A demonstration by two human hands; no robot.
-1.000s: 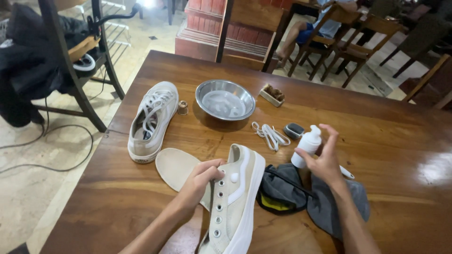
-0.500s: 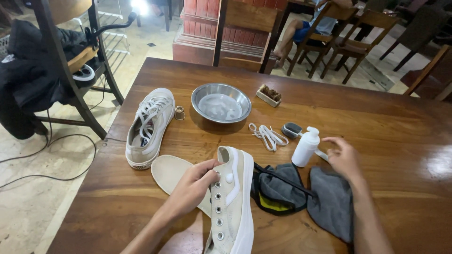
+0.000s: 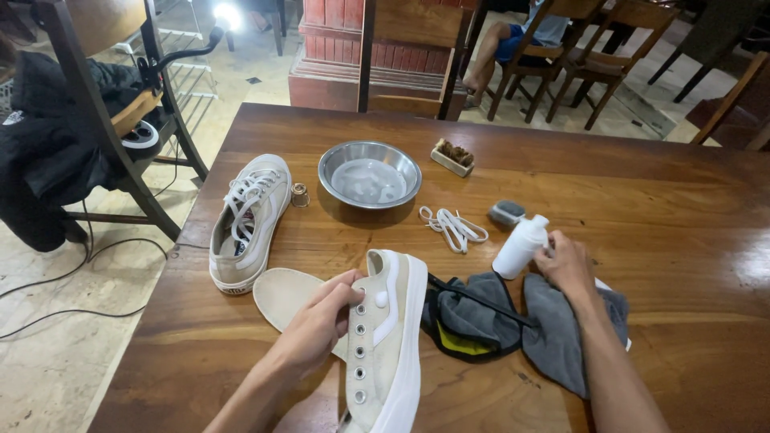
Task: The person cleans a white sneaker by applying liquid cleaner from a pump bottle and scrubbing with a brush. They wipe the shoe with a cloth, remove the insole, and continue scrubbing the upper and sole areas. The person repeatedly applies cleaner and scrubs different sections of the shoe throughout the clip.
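Table (image 3: 666, 200) of dark polished wood filled most of the view, and all the things lay on it. Grey cloths (image 3: 521, 321) were spread near the right side, with a thin black stick lying across them. A laced pale sneaker (image 3: 249, 220) stood near the left edge, its toe pointing away from the person. The unlaced sneaker (image 3: 389, 345) was at the near edge, turned on its side with the white sole to the right. A beige insole (image 3: 285, 297) lay flat just beside it, partly under it. A round metal bowl (image 3: 370, 174) with some water stood farther back, in the middle.

The left hand (image 3: 321, 325) rested on the upper of the unlaced sneaker, fingers bent and pressed on the row of eyelets, so it held the shoe steady. The right hand (image 3: 565, 265) was touching the white bottle (image 3: 521, 247), which leaned a little to the left; the fingers were curled at its side, but I could not tell if they really gripped it.

White laces (image 3: 453, 227) lay in a loose bundle between the bowl and the bottle. A small grey sponge (image 3: 507, 212) was just behind the bottle. A small brush (image 3: 453, 156) lay beside the bowl.
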